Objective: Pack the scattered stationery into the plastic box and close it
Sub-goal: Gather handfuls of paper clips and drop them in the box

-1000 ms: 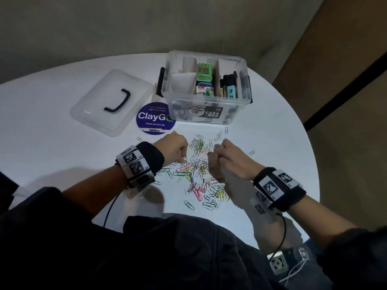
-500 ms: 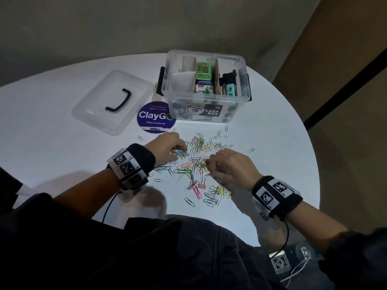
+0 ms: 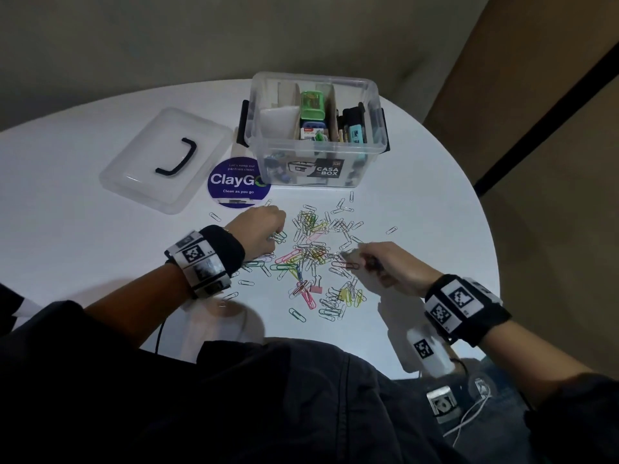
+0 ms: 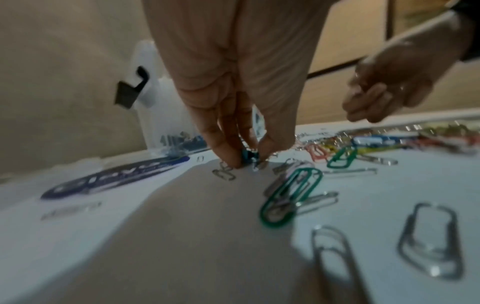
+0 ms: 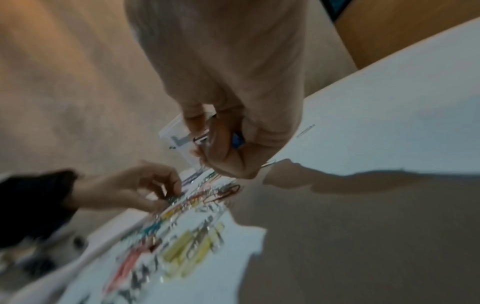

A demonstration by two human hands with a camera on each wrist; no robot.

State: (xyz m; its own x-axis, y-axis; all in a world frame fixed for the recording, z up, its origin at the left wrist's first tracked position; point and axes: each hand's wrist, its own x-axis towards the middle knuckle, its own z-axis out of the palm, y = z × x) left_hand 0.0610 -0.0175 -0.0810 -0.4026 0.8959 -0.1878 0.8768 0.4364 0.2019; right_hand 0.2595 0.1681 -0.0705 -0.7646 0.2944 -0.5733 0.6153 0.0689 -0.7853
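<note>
Left of the plastic box, its lid lies flat. Before the box, paper clips point every way; left hand pinches some, fingertips down; right hand clutches several.

Clear plastic box is set at the far middle of the round white table, open. Clear lid with black handle is laid to its left; round blue sticker is stuck between them, nearer. Coloured and steel paper clips are scattered before the box, between left hand and right hand.
</note>
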